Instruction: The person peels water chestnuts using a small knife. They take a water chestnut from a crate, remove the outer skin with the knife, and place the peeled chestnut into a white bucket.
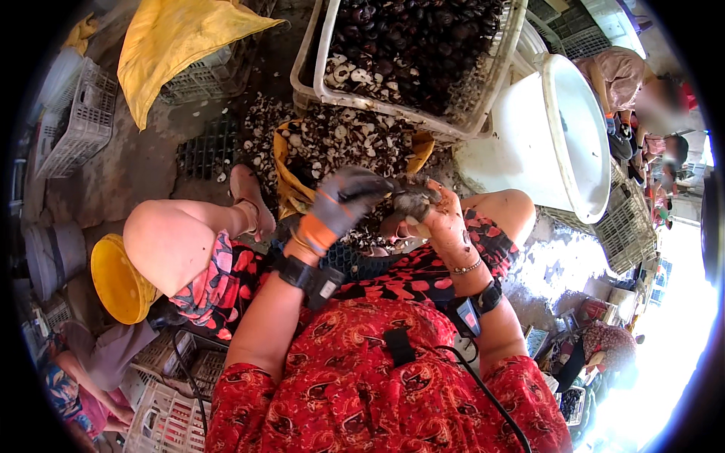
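Note:
My left hand (346,198) wears a dark grey and orange glove and is blurred. Its fingers are curled closed, and what they hold is too smeared to name. Just beside it, my right hand (445,215), bare and dirt-stained, is closed around a dark grey lump (414,202) at its fingertips; I cannot make out its kind. Both hands meet over a yellow sack (291,181) with its mouth open, among white and dark brown peelings (343,140). Beyond them stands a white tub (414,111) heaped with shiny dark round pieces (415,53) that look like water chestnuts.
At the right leans a large white bucket (521,143). A yellow bucket (121,279) lies tilted by my left knee. Plastic crates (79,121) stand at the left, with another yellow sack (177,49) over one. Other people (604,347) sit at the right and lower left.

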Demonstrator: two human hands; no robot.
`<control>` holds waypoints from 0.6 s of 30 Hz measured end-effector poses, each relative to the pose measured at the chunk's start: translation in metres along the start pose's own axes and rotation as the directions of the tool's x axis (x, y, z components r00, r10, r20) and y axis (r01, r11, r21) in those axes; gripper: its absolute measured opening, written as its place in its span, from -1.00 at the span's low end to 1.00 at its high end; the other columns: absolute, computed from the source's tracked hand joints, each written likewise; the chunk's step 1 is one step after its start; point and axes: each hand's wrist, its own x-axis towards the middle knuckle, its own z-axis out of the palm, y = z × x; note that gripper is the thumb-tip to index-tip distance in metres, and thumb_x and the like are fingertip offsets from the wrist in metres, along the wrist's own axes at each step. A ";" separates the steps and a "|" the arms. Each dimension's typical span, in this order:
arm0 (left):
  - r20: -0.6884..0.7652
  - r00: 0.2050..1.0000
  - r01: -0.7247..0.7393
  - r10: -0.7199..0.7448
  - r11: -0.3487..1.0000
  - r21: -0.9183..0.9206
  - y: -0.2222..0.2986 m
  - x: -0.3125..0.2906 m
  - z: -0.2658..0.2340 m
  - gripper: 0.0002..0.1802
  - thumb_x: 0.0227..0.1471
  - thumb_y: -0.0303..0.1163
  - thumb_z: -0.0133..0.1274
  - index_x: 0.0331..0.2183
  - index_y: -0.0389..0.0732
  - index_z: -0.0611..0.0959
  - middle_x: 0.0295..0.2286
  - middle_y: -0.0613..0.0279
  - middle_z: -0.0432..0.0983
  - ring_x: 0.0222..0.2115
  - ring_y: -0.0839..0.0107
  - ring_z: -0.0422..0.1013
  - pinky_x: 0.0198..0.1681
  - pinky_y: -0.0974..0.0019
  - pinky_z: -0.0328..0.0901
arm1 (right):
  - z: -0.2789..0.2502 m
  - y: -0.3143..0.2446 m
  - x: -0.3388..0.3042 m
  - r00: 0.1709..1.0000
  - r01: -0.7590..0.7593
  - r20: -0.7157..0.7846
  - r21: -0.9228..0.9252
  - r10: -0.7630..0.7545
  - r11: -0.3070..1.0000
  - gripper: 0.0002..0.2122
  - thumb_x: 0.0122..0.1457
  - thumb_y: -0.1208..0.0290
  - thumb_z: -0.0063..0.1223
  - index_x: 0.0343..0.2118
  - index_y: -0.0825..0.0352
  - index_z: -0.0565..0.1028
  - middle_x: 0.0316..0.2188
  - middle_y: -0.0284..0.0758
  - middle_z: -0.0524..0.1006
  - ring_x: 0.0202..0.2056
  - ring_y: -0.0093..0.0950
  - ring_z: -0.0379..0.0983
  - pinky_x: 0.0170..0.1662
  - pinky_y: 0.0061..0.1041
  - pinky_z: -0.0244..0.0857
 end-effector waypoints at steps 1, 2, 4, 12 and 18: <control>-0.011 1.000 0.007 -0.007 1.000 -0.019 -0.006 0.000 -0.002 -0.77 -0.09 -0.57 0.10 -0.28 -0.25 0.61 -0.35 0.29 0.52 -0.30 0.51 0.42 -0.20 0.48 0.30 | -0.005 -0.004 0.001 0.992 -0.064 0.118 0.092 0.053 0.994 -0.67 0.03 0.54 0.09 -0.11 0.45 0.37 -0.34 -0.32 0.51 -0.46 -0.61 0.45 -0.48 -0.69 0.35; -0.023 1.000 0.013 -0.014 0.999 -0.039 -0.012 0.003 -0.005 -0.78 -0.09 -0.57 0.10 -0.28 -0.25 0.62 -0.34 0.28 0.52 -0.30 0.50 0.43 -0.21 0.48 0.31 | -0.003 -0.004 0.000 0.996 -0.038 0.079 0.078 0.032 0.996 -0.67 0.03 0.55 0.10 -0.12 0.46 0.37 -0.33 -0.33 0.51 -0.44 -0.61 0.45 -0.44 -0.69 0.35; -0.170 0.960 0.210 -0.224 0.973 -0.097 -0.018 0.008 -0.019 -0.80 -0.09 -0.56 0.10 -0.30 -0.27 0.62 -0.32 0.25 0.51 -0.29 0.50 0.42 -0.23 0.47 0.32 | 0.002 -0.010 0.000 1.000 0.012 0.009 0.043 -0.013 0.999 -0.67 0.01 0.56 0.11 -0.13 0.47 0.38 -0.32 -0.33 0.51 -0.40 -0.61 0.45 -0.37 -0.68 0.35; -0.287 0.918 0.221 -0.273 0.955 -0.199 -0.038 0.003 -0.022 -0.79 -0.03 -0.51 0.06 -0.26 -0.31 0.59 -0.32 0.22 0.52 -0.34 0.49 0.41 -0.31 0.46 0.30 | 0.009 -0.019 0.001 0.999 0.028 -0.018 -0.068 -0.029 0.997 -0.68 0.01 0.61 0.08 -0.13 0.46 0.37 -0.28 -0.34 0.50 -0.30 -0.58 0.44 -0.28 -0.65 0.34; -0.228 0.972 0.074 -0.050 0.993 0.094 -0.005 -0.002 0.005 -0.79 -0.07 -0.56 0.06 -0.29 -0.32 0.61 -0.36 0.16 0.52 -0.38 0.40 0.45 -0.31 0.43 0.32 | -0.012 0.008 0.022 0.942 0.295 -0.106 -0.191 -0.319 0.936 -0.65 -0.06 0.73 0.06 -0.14 0.48 0.35 -0.25 -0.33 0.48 -0.24 -0.55 0.43 -0.20 -0.64 0.31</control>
